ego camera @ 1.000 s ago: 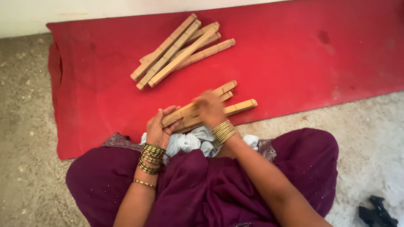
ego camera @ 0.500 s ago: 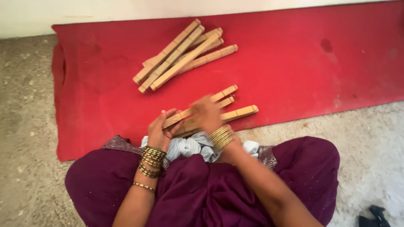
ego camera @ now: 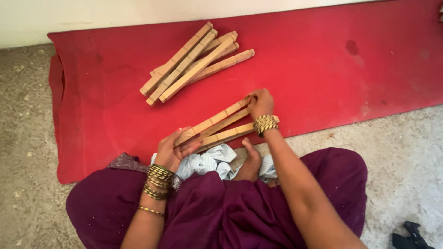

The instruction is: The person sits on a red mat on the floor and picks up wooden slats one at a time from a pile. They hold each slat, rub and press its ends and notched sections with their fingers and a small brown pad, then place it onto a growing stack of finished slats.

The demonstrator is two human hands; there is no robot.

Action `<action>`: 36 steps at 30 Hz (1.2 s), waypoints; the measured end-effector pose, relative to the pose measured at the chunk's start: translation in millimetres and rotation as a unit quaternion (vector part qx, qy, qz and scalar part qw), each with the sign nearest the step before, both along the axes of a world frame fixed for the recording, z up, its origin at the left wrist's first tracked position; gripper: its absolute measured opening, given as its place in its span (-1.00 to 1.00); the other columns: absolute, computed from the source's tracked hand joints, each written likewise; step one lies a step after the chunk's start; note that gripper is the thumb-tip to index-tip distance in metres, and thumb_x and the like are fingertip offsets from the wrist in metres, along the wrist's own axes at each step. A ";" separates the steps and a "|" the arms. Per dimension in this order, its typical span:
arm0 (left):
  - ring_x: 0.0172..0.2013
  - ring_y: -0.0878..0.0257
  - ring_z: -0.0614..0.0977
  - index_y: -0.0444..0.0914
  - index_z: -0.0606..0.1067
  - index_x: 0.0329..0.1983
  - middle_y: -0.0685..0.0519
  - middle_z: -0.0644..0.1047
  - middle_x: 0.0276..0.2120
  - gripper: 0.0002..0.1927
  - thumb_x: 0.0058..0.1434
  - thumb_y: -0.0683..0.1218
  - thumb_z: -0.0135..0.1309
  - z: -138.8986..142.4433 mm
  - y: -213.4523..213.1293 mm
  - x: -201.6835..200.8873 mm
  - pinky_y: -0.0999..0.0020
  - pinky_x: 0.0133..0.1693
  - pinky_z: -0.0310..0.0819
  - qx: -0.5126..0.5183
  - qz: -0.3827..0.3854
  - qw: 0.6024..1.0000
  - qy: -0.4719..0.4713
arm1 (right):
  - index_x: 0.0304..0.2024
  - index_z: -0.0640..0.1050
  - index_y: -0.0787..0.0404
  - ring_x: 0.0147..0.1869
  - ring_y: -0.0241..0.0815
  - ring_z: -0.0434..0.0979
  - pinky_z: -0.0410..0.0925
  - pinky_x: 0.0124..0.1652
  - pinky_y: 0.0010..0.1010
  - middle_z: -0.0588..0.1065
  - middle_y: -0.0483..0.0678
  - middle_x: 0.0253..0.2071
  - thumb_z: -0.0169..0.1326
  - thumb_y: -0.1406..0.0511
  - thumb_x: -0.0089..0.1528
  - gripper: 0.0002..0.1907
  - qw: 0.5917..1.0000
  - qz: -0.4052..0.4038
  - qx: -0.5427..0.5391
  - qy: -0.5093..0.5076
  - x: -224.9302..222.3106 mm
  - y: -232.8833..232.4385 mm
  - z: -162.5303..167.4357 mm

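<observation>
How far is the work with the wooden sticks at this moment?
Done, it seems: a pile of sticks lies on the red mat. In hand: the left hand and right hand hold opposite ends of a small bundle of sticks. Left: this bundle lies apart from the pile.

A red mat [ego camera: 323, 69] is spread over a speckled grey floor [ego camera: 27, 138] along a pale wall [ego camera: 92, 16]. A loose pile of wooden slats [ego camera: 194, 64] is laid slantwise on the mat (several overlapping). A crumpled light cloth [ego camera: 207, 163] is seen against purple fabric [ego camera: 221, 212]. A dark object [ego camera: 413, 235] is partly cut off at the lower right.
</observation>
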State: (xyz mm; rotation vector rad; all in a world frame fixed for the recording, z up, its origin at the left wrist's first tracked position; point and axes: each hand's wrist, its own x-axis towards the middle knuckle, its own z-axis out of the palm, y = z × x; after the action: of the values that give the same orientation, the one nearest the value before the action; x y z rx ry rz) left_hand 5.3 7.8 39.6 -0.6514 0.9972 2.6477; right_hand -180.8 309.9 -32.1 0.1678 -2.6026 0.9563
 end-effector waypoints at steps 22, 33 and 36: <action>0.06 0.03 0.67 -0.51 0.39 0.28 -0.25 0.60 0.06 -0.35 0.02 -0.42 -0.07 42.4 5.2 13.1 0.25 0.12 0.60 -0.158 -0.037 0.965 0.207 | -0.46 0.60 0.13 -0.12 -0.01 0.52 0.40 -0.08 -0.16 0.53 -0.06 -0.31 0.07 0.46 0.16 -0.84 0.977 0.133 0.133 0.102 69.1 -48.6 146.8; 0.04 0.06 0.68 -0.46 0.41 0.30 -0.23 0.59 0.09 -0.38 0.09 -0.41 0.00 18.7 22.2 8.4 0.27 0.11 0.57 -0.163 -0.071 0.955 0.237 | -0.32 0.61 0.19 -0.03 0.03 0.53 0.41 0.00 -0.14 0.53 0.01 -0.21 0.04 0.53 0.17 -0.81 0.976 0.211 0.046 -0.002 98.0 -62.2 127.1; 0.00 0.15 0.69 -0.41 0.47 0.28 -0.13 0.63 0.07 -0.58 0.37 -0.22 0.01 8.7 26.7 9.5 0.27 0.01 0.66 -0.177 -0.058 0.966 0.178 | -0.26 0.55 0.22 0.00 0.07 0.50 0.41 0.02 -0.15 0.52 0.01 -0.17 0.05 0.49 0.05 -0.79 0.933 0.355 -0.013 0.054 166.4 -122.5 140.4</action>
State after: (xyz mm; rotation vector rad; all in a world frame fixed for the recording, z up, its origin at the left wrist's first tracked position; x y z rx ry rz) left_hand 14.8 34.5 48.3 -0.1671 1.5800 2.5526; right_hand -14.4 187.5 108.3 1.1771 -2.4399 1.1505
